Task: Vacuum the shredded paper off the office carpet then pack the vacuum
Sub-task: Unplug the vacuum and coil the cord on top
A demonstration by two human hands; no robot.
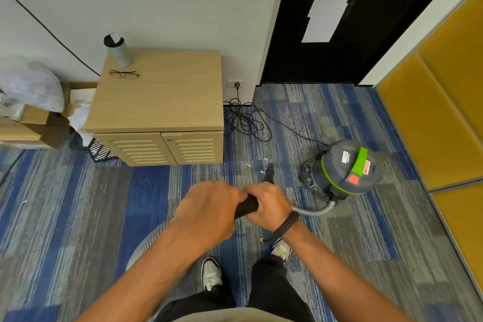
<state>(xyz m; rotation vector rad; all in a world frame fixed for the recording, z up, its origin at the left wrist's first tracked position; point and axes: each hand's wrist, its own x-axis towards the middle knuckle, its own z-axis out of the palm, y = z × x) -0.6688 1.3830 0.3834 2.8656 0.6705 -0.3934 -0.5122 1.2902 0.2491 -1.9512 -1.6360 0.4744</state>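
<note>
Both the left grip (209, 210) and right grip (268, 200) clench the black wand (247, 206); beside the cabinet (156, 102), paper (81, 117) fills a black basket (100, 150).

Both forearms extended forward and down, converging at centre. Left hand (209, 210) curled over the wand (247, 206), knuckles up. Right hand (269, 201) gripping the same wand just beside it; dark band on right wrist.
</note>
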